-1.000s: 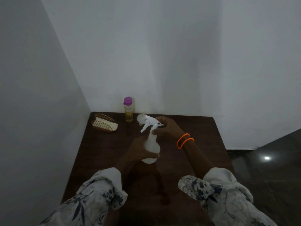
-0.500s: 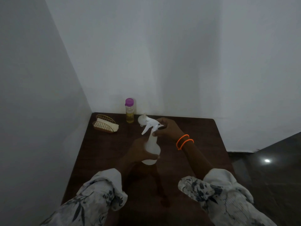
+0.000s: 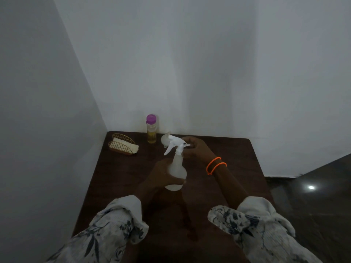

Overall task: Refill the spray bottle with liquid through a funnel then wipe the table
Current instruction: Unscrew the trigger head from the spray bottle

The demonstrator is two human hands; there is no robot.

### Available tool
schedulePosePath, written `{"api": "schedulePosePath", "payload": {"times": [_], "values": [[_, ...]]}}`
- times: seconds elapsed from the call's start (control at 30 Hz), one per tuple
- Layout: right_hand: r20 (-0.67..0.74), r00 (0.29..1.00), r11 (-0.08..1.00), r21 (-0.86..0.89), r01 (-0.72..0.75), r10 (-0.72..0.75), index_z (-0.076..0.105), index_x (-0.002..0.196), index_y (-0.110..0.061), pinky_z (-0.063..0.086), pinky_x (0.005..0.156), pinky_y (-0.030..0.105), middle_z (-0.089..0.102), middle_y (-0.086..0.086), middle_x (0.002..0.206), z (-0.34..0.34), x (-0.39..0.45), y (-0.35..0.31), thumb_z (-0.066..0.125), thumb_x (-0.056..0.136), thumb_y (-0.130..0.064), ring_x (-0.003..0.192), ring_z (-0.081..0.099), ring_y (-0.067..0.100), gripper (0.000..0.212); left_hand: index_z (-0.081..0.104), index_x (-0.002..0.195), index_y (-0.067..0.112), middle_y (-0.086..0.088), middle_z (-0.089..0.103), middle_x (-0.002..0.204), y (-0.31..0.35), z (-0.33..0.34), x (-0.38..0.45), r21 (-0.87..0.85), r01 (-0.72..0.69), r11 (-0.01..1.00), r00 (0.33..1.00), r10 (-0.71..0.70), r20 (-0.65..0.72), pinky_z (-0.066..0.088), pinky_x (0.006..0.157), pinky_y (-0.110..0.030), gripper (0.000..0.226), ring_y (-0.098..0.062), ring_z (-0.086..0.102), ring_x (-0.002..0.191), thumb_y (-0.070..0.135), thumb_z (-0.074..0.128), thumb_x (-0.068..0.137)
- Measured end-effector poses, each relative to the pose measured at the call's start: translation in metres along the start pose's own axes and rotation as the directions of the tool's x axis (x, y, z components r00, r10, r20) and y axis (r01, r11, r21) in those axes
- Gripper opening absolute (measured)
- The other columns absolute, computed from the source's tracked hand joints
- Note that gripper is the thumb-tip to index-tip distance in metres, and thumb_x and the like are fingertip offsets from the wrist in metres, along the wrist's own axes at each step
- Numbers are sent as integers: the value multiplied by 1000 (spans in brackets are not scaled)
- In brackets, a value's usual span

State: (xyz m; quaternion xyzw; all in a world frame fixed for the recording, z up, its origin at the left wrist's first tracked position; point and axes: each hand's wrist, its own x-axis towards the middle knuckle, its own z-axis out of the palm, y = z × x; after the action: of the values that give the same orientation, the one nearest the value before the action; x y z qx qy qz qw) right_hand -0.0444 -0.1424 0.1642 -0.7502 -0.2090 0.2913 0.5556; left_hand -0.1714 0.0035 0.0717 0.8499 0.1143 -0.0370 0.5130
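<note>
Both hands (image 3: 163,175) apparently around spray bottle (image 3: 176,168)

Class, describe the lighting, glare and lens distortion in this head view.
Head view: dim, so both hands merge into the dark table; one bright glare spot on the glossy floor at right; wide-angle lens leans the wall corner; spray bottle stays readable.

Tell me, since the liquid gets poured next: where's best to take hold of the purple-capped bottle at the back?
Probably the purple-capped bottle by its clear middle, below the cap. It stands upright against the wall, so come from the front, fingers wrapping its narrow round sides. The spray bottle stands in front of it; the napkin holder sits left.
</note>
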Motion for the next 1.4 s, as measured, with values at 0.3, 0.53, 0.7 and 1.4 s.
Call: {"api": "schedulePosePath", "payload": {"times": [0.3,0.53,0.7,1.4], "values": [[-21,1000,1000,0,4,-4,65,113,-1,59,71,27,72,14,98,3,-3,2,79,72,7,82,71,13,44,58,134,28,13,64,127,-4,1,2,30,0,1000,1000,0,-6,58,94,-33,98,-7,63,116,68,91,50],[-10,1000,1000,20,2,-1,63,115,0,62,75,31,72,20,105,4,-4,1,85,71,-1,88,73,21,49,58,134,29,11,65,127,-11,3,4,21,27,999,1000,-27,-7,59,96,-39,100,-8,64,116,68,92,49],[-86,995,984,162,68,-55,66,112,2,59,73,30,74,20,94,4,-7,-4,82,71,7,84,73,22,43,55,136,27,10,63,129,-10,4,3,13,12,1000,999,-12,-30,58,96,-38,102,-11,62,118,69,91,50],[-379,917,936,262,235,-124,69,101,3,61,73,44,72,25,92,-17,1,-33,86,74,-7,82,73,34,33,51,134,32,11,52,134,-14,6,6,134,48,990,999,-44,-31,52,101,-41,106,-12,52,123,72,90,44]]}}
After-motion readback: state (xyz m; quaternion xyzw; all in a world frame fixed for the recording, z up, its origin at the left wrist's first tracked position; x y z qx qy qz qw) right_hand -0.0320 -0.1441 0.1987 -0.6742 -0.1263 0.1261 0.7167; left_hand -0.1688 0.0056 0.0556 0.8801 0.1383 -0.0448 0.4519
